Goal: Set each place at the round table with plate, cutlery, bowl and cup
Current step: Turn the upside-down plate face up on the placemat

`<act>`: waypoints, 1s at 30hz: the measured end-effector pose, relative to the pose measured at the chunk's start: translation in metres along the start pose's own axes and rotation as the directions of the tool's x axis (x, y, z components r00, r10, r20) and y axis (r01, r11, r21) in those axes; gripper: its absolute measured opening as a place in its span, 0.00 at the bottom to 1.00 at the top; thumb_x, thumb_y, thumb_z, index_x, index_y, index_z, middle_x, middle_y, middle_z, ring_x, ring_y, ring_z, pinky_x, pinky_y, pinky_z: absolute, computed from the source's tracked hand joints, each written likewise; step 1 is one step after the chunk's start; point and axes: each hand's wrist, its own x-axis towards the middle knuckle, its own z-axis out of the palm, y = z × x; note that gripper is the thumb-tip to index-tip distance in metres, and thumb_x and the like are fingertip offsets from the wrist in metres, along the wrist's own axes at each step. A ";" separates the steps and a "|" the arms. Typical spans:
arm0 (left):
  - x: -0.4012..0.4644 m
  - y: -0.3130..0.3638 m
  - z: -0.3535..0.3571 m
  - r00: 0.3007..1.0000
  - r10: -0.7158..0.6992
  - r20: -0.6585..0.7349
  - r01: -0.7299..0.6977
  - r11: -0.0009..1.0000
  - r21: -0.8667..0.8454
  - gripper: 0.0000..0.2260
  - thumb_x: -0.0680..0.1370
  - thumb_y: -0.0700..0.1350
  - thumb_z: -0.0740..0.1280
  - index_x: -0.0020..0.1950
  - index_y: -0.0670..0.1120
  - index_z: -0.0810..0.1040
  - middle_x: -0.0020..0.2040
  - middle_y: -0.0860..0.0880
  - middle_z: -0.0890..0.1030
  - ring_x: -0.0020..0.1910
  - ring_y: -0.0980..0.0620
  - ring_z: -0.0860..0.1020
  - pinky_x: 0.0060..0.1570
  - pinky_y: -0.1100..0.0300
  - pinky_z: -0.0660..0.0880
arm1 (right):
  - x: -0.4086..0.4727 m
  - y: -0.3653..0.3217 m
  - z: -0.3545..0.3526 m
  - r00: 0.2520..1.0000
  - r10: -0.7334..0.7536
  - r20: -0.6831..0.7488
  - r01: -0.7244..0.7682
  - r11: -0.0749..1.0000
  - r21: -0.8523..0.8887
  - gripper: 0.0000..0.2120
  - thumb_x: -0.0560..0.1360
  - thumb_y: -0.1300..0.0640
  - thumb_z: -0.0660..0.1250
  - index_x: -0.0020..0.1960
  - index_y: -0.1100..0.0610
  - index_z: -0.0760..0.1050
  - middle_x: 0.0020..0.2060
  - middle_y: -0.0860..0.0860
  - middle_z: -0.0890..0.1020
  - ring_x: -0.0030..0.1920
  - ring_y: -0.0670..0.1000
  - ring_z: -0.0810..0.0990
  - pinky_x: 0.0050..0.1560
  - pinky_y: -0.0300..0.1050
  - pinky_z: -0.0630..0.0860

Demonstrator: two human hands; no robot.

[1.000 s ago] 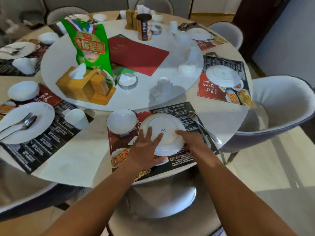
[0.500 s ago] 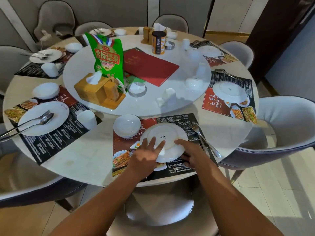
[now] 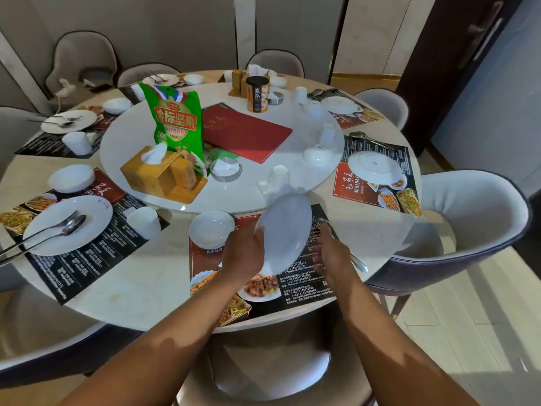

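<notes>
One green bag (image 3: 175, 124) reads "金标坚果"; placemat (image 3: 355, 186) reads "MAO JIA".

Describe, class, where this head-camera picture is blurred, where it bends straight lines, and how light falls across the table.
Head view: the tilted plate in the left hand is smeared by motion blur; the wide lens bows the wall panels and door; warm sunlight brightens the floor; the tissue box casts a shadow.
</notes>
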 end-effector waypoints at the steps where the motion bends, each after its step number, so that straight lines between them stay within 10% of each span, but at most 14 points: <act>1: 0.004 -0.003 -0.001 0.995 -0.075 0.064 0.078 0.996 -0.040 0.15 0.86 0.49 0.57 0.62 0.43 0.79 0.52 0.43 0.83 0.52 0.42 0.81 0.48 0.55 0.72 | 0.001 0.006 0.000 1.000 -0.021 -0.023 0.019 0.996 -0.084 0.22 0.79 0.38 0.62 0.49 0.58 0.78 0.43 0.54 0.82 0.43 0.52 0.79 0.51 0.57 0.81; 6: 0.002 -0.026 -0.005 0.928 -0.187 0.321 0.264 0.941 -0.214 0.14 0.85 0.48 0.59 0.67 0.46 0.77 0.57 0.45 0.82 0.53 0.47 0.80 0.53 0.53 0.75 | -0.007 0.026 -0.009 0.997 -0.077 0.015 0.078 0.981 -0.175 0.14 0.79 0.54 0.66 0.64 0.55 0.75 0.43 0.50 0.79 0.38 0.46 0.74 0.49 0.53 0.80; 16: -0.011 -0.057 0.011 0.760 -0.449 0.471 0.614 0.734 -0.290 0.17 0.85 0.49 0.60 0.71 0.44 0.72 0.58 0.44 0.81 0.47 0.48 0.80 0.37 0.53 0.82 | 0.010 0.050 -0.016 0.992 -0.083 0.098 0.105 0.965 -0.242 0.15 0.75 0.66 0.65 0.42 0.46 0.78 0.45 0.47 0.80 0.50 0.54 0.79 0.57 0.59 0.80; 30: 0.020 -0.068 0.024 0.774 -0.463 0.432 0.559 0.820 -0.124 0.17 0.78 0.37 0.61 0.64 0.48 0.80 0.56 0.43 0.83 0.53 0.42 0.81 0.54 0.43 0.81 | 0.030 0.061 -0.021 0.995 -0.066 0.069 0.084 0.945 -0.317 0.13 0.70 0.68 0.67 0.46 0.51 0.81 0.44 0.47 0.79 0.46 0.50 0.78 0.46 0.56 0.84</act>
